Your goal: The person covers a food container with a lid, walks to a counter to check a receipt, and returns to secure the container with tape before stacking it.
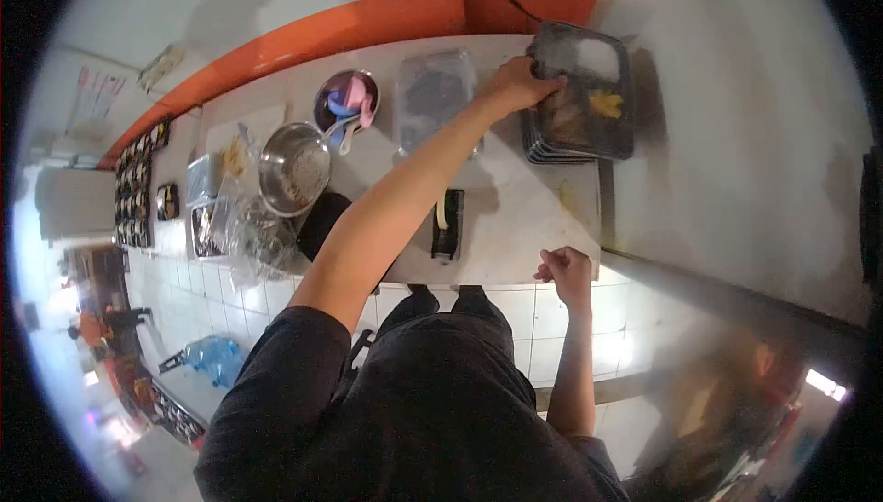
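My left hand (522, 88) reaches across the table to a stack of black food trays (582, 88) at the back right. Its thumb lies over the near left edge of the top tray, and the other fingers close round the side, partly hidden. Through the clear, cloudy lid show a white portion, a yellow piece and something brown. My right hand (567, 274) hovers by the front right edge of the table with its fingers curled in; nothing shows in them. Nearer me lies a narrow black container (448, 224) with a pale yellow strip along it.
A clear plastic tub (434, 102), a dark bowl (324, 108) with pink and blue utensils, and a steel pan (292, 166) stand left of the stack. Plastic bags (260, 235) lie beyond. Rows of packed trays (134, 184) fill the far left. A wall (736, 134) rises on the right.
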Tool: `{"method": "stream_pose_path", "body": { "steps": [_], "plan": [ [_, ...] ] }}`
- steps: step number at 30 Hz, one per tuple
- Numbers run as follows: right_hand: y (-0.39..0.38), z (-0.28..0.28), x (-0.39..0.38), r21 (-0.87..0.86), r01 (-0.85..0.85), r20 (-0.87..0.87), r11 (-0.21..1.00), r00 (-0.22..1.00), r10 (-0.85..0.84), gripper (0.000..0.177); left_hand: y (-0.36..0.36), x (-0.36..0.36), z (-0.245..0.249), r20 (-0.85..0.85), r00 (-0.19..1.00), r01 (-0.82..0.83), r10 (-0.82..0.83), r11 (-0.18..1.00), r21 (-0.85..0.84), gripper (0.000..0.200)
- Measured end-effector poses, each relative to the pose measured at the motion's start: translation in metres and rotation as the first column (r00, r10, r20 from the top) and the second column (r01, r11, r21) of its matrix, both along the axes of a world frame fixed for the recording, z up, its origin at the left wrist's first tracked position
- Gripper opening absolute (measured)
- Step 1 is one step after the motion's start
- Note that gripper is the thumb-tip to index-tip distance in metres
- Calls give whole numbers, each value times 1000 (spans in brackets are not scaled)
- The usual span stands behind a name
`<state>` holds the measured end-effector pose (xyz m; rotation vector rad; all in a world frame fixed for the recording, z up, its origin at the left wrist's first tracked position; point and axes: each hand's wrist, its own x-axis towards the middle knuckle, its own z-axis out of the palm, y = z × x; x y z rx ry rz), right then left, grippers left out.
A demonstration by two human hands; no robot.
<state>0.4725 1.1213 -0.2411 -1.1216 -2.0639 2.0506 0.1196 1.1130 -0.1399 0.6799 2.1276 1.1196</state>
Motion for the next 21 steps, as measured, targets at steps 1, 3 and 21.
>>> {"method": "stream_pose_path", "body": {
  "steps": [1,3,21],
  "plan": [
    [-2,-9,-10,6,-49,18,999,999,49,16,-7,-1,8,3,1000,-16,16,1000,-7,54],
    [-11,-35,-30,86,-127,17,988,992,126,17,-25,5,19,194,980,-78,52,989,129,55],
    [-233,106,-158,331,-562,-131,758,768,627,17,-454,173,-6,254,933,-329,256,893,307,36]
  ]
}}
